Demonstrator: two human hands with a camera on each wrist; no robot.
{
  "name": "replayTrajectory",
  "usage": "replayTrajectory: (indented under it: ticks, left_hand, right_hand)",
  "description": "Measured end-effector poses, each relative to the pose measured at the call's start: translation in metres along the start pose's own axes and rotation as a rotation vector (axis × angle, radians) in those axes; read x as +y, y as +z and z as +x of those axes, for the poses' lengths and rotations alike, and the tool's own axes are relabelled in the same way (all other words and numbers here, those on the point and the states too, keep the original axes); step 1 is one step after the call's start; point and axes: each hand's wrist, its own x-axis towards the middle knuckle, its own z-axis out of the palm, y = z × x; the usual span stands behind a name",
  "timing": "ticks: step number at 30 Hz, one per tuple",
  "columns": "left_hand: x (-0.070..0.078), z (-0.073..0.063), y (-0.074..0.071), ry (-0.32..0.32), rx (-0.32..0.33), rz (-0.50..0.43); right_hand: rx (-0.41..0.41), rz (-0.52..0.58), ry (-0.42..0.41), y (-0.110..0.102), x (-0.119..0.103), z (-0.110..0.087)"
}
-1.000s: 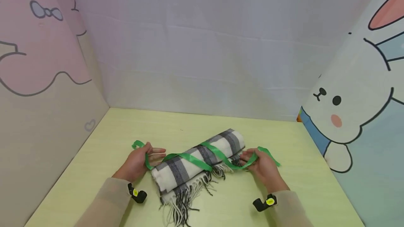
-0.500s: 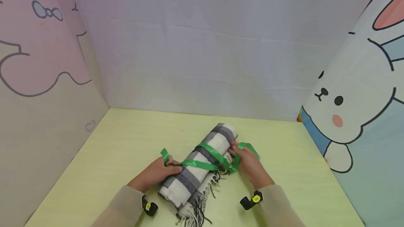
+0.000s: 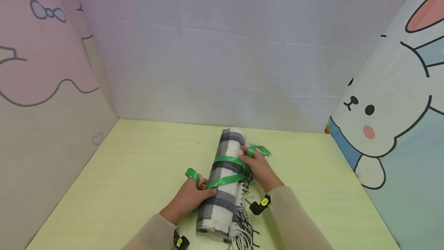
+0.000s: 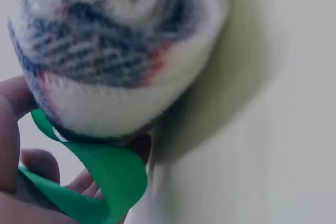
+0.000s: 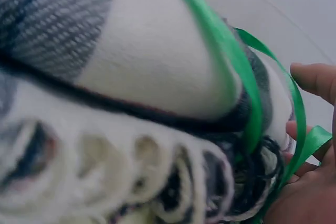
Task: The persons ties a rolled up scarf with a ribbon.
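Observation:
A plaid scarf [image 3: 230,147] in white, grey and black lies rolled up on the table, pointing away from me, with its fringe [image 3: 243,227] along the right side. Two bands of green ribbon [image 3: 227,180] cross over the roll. My left hand [image 3: 187,200] grips one ribbon end at the roll's left side, its thumb on the cloth. In the left wrist view the ribbon [image 4: 118,174] loops between curled fingers below the scarf's rolled end [image 4: 94,45]. On the right side my right hand [image 3: 262,169] holds the other ribbon end, fingertips at the scarf.
The pale yellow table [image 3: 149,153] extends around the roll on all sides. A white cloth wall [image 3: 222,68] stands at the back. Cartoon-printed panels close off the left [image 3: 52,126] and right [image 3: 409,157].
The scarf roll has turned from slanting rightward to pointing nearly straight away from me. Both hands have come inward to its sides; the ribbon bands lie closer over the roll.

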Motion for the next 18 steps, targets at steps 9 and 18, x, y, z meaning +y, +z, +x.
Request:
replayTrajectory:
  ticks: [9, 18]
  left_hand:
    - [0.01, -0.003, 0.016, 0.037, 0.05, -0.01]
    - [0.017, 0.003, 0.002, 0.011, 0.037, 0.057]
  right_hand:
    - [0.037, -0.065, 0.021, 0.007, -0.004, 0.012]
    - [0.105, -0.185, -0.004, 0.006, -0.013, 0.005]
